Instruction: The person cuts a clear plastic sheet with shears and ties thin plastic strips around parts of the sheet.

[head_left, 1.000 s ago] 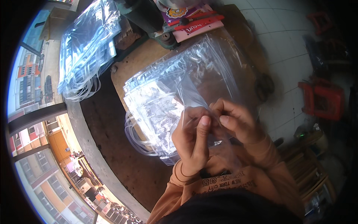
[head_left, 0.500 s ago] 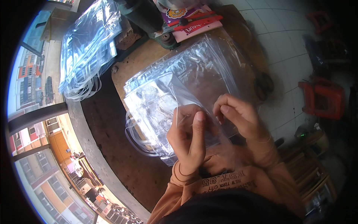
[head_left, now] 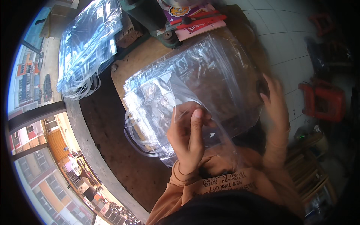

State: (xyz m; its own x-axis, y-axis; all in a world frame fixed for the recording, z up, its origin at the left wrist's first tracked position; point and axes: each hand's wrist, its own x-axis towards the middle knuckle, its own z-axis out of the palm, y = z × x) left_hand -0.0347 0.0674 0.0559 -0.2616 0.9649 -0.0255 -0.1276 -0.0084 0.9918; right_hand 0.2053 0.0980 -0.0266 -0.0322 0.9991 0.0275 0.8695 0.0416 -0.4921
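Observation:
A stack of clear plastic bags [head_left: 150, 93] with looped clear handles lies on the worktable before me. My left hand [head_left: 187, 131] is closed, thumb against fingers, pinching the lifted edge of the top bag. Through the clear film some of its fingers show. Off to the right, my right hand [head_left: 276, 103] is slightly blurred, its thumb and fingers apart, beside the table's right edge. Dark scissors [head_left: 261, 87] lie right at its fingertips, partly hidden; I cannot make out any contact.
More clear bags [head_left: 90, 45] are piled at the far left. A dark green metal machine [head_left: 144, 17] stands at the back, next to red-handled pliers [head_left: 202, 20] on a pink printed packet [head_left: 204, 32]. A red plastic stool [head_left: 324, 99] sits on the tiled floor at right.
My right hand has moved away from the bag and my left hand, rightward to the scissors, its fingers opening. My left hand keeps its pinch on the bag's edge.

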